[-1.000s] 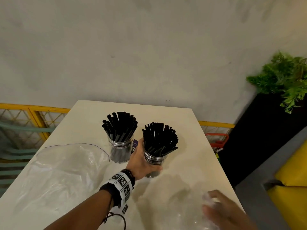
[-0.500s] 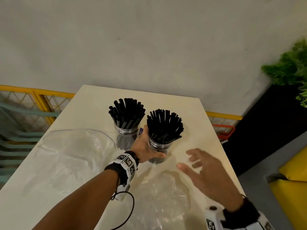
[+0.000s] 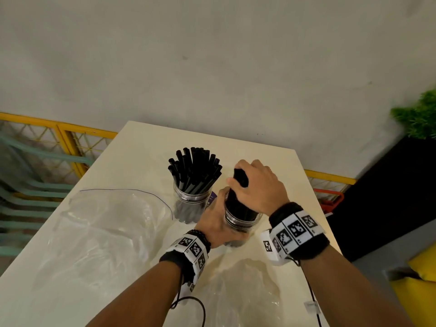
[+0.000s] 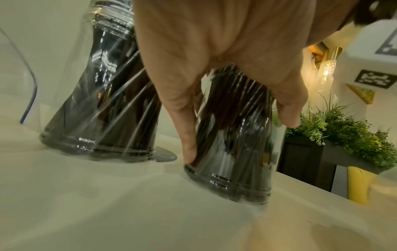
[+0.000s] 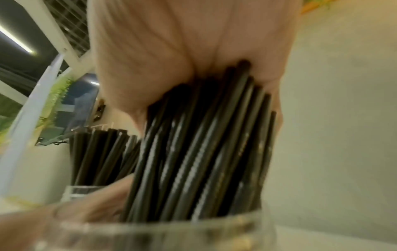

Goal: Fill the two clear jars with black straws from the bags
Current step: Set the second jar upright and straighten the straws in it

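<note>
Head view: two clear jars stand upright, close together, on a pale tabletop [image 3: 122, 256]. Left jar [image 3: 191, 204] holds black straws [image 3: 195, 169] that fan outward above its rim. Right jar [image 3: 241, 224] holds a second straw bundle [image 3: 236, 199], gathered tight. Left hand [image 3: 218, 224] wraps the right jar from the side, fingers curled round its wall. Right hand [image 3: 258, 186] closes over the top of the bundle, fingers curled round the straw ends. A clear bag [image 3: 99, 232] lies flat on the tabletop to the left of the jars; a second clear bag [image 3: 245, 286] lies crumpled between the forearms, nearer the person. Both wrists carry bands with black-and-white markers.

Left wrist view: left hand [image 4: 225, 64] grips the right jar [image 4: 234, 161], thumb and fingers spread down its wall; the jar base rests on the tabletop [image 4: 107, 203]. Left jar [image 4: 101, 101] stands just beside it, apart from the hand.

Right wrist view: right hand [image 5: 189, 56] clasps the upper part of the straw bundle [image 5: 204, 152]; the straws run down into the jar mouth, blurred at the bottom edge.
</note>
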A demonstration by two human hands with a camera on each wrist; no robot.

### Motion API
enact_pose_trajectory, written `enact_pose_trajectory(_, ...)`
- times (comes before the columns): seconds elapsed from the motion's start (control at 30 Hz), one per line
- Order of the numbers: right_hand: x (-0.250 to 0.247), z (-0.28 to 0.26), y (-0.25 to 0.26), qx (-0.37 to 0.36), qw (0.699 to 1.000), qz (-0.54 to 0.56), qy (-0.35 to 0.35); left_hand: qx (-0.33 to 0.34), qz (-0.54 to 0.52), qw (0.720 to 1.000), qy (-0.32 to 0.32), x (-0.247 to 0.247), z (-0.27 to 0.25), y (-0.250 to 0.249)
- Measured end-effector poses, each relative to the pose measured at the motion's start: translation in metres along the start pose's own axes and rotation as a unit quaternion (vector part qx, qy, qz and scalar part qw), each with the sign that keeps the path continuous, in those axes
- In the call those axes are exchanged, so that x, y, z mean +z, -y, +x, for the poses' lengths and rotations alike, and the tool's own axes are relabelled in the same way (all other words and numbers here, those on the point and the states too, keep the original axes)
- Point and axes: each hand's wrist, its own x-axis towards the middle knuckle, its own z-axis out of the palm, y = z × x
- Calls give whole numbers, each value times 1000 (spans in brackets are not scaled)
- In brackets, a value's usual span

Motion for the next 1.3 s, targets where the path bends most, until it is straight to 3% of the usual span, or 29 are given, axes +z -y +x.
enact_pose_trajectory(0.17, -6, 11, -16, -6, 995, 60, -85, -6, -1, 1000, 0, 1, 2, 4)
enact_pose_trajectory(0.3, 3, 11, -23, -3, 999, -15, -35, 1, -4, 1000, 4, 3, 7, 1)
enact_pose_trajectory(0.4, -5, 16, -22, 21, 1000, 17, -14, 3, 3, 1000, 9, 3, 13, -2)
enact_pose_trajectory(0.53, -8, 13, -24, -50, 999, -19, 3, -8, 10, 1000, 13, 3, 16, -4)
enact_pose_trajectory(0.67, -5, -5, -24, -13, 998, -61, 25, -23, 9, 1000, 11, 4, 15, -4)
enact_pose_trajectory(0.8, -2, -16, -20, 25, 992, -115, -33, -32, 15, 999, 12, 9, 11, -5)
enact_pose_trajectory(0.9, -13, -12, -15, 98, 990, -102, 28, -35, 11, 999, 12, 15, 6, -6)
enact_pose_trajectory(1.0, -23, -13, -18, 105, 987, -92, 82, -32, 9, 999, 16, 16, 4, -6)
enact_pose_trajectory(1.13, -49, -28, -21, -9, 1000, 1, -25, -33, 7, 999, 23, 13, 3, -7)
enact_pose_trajectory(1.23, -33, -50, -20, -74, 995, -64, 30, -33, -2, 999, 22, 13, 2, -7)
enact_pose_trajectory(1.3, -9, -51, -28, -93, 989, -111, 24, -26, -10, 999, 17, 13, 1, -8)
